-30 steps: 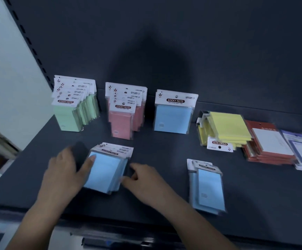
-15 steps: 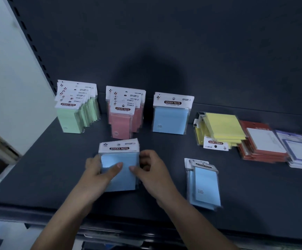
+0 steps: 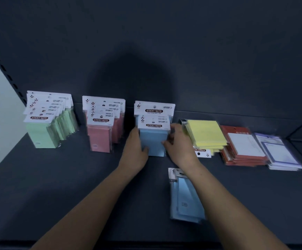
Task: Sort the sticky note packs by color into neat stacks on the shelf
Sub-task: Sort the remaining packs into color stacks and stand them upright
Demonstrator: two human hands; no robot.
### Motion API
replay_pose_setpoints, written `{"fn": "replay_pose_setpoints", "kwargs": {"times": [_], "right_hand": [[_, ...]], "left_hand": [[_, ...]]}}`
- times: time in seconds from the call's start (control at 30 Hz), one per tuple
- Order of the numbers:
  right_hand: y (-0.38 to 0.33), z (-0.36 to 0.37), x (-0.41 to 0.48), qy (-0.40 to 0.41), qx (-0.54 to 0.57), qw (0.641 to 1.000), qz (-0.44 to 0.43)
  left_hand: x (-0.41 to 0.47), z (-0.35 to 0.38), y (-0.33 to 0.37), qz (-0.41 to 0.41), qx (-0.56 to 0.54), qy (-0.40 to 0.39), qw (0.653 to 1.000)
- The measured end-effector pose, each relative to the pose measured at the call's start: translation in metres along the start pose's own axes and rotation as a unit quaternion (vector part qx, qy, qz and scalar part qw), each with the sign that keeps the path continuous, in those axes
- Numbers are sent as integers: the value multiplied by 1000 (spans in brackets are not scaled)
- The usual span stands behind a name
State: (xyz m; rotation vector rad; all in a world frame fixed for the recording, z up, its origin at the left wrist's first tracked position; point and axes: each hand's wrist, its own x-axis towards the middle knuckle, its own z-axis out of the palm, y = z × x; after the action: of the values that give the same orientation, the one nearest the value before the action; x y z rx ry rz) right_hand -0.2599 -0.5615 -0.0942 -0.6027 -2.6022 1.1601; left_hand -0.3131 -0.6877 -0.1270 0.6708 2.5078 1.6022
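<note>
A bundle of blue sticky note packs (image 3: 153,141) stands upright on the dark shelf (image 3: 56,186), right in front of another blue pack (image 3: 153,109) at the back. My left hand (image 3: 135,150) grips the bundle's left side and my right hand (image 3: 178,143) grips its right side. Green packs (image 3: 43,130) stand in a row at the back left, pink packs (image 3: 101,136) beside them. More blue packs (image 3: 184,199) lie flat near the front, partly under my right forearm.
Yellow packs (image 3: 205,134) lie in a loose pile right of the blue row, touching my right hand's back. Red-backed pads (image 3: 242,147) and purple-edged pads (image 3: 280,154) lie stacked at the far right. The shelf's back wall rises just behind the rows.
Both hands carried the blue bundle from the front middle of the shelf back and to the right, and set it upright against the blue pack at the back.
</note>
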Motion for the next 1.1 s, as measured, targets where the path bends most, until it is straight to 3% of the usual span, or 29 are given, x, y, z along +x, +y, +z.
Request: {"fn": "replay_pose_setpoints", "kwargs": {"times": [0.17,0.33,0.53,0.7,0.87,0.93,1.03,1.1], "right_hand": [[5,13,15,5,-67,998,3],[7,19,22,1,-107,994,36],[8,26,26,24,-144,989,23],[6,21,23,-4,-92,995,38],[2,-5,-19,-9,-22,1000,1],[7,-24,-39,3,-24,1000,1],[23,-45,-69,46,-78,996,0],[32,-52,-87,70,-106,992,7]], "left_hand": [[3,18,-13,28,59,90,994],[7,25,-19,37,124,112,985],[13,25,-17,-11,62,130,990],[11,24,-17,-14,47,131,990],[-6,15,-16,11,38,167,985],[-25,13,-12,11,17,127,992],[-59,14,3,-22,19,-22,999],[-69,18,9,-43,19,-52,998]]}}
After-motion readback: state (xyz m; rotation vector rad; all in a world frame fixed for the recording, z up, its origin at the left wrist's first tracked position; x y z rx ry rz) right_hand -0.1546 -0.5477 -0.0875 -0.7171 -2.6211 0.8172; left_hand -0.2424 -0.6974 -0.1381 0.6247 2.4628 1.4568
